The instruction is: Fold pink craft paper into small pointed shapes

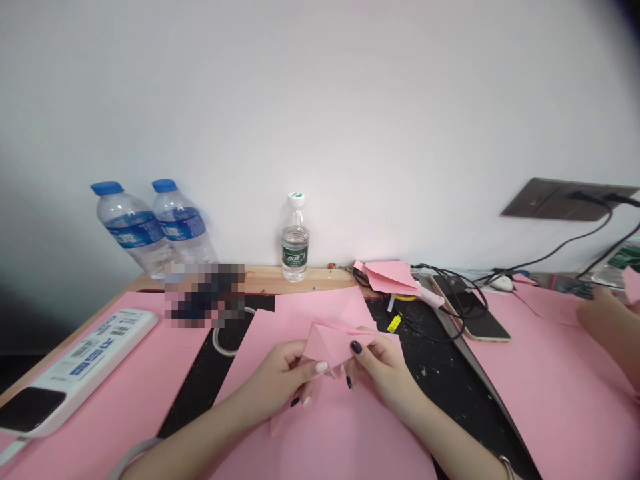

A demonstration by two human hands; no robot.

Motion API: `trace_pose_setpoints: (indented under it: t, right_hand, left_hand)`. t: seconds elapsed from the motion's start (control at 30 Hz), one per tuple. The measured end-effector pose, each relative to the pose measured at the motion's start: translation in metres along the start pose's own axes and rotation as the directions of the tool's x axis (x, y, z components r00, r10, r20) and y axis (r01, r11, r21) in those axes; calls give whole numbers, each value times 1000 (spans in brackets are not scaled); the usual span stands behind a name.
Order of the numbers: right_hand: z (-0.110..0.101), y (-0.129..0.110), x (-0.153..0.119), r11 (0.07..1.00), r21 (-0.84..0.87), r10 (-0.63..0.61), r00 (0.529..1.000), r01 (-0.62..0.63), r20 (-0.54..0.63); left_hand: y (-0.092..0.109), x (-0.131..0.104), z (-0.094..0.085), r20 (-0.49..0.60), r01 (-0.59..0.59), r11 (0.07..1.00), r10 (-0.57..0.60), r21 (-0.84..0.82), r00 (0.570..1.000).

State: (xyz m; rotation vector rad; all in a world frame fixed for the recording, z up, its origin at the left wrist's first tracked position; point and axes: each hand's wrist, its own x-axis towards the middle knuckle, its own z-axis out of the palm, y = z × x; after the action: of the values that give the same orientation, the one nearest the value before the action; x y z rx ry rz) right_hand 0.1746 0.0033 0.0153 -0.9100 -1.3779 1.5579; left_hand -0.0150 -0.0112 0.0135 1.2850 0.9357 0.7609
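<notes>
A folded piece of pink paper (327,343) is held between my two hands, just above the pink sheets (345,433) on the table. My left hand (290,377) pinches its lower left edge, thumb on top and fingers curled beneath. On the right side, my right hand (377,370) grips the paper with its thumb lying across the front face. Fold lines run over the paper, and its underside is hidden from me. Behind the right hand, another folded pink paper piece (390,277) rests among the cables near the wall.
Water bottles stand by the wall: a small one (295,240) at centre, two blue-capped ones (133,230) at left. A white power bank-like device (80,373) lies left. Cables (465,293) and a phone (470,307) lie right. Another person's hand (607,317) is at far right.
</notes>
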Motion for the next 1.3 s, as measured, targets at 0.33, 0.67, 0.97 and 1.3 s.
trace_pose_setpoints:
  t: [0.33, 0.67, 0.97, 1.3]
  right_hand:
    - [-3, -2, -4, 923, -380, -86, 994, 53, -70]
    - [-7, -7, -6, 784, -600, -187, 982, 157, 12]
    - [-5, -5, -8, 812, -566, -134, 989, 144, 60]
    - [4, -13, -9, 863, -477, -74, 976, 165, 204]
  left_hand:
    - [2, 2, 2, -175, -41, 993, 60, 114, 983]
    - [1, 0, 3, -121, -16, 981, 40, 194, 992]
    - [7, -3, 4, -69, -72, 957, 95, 282, 993]
    - [6, -5, 13, -24, 42, 999, -42, 25, 999]
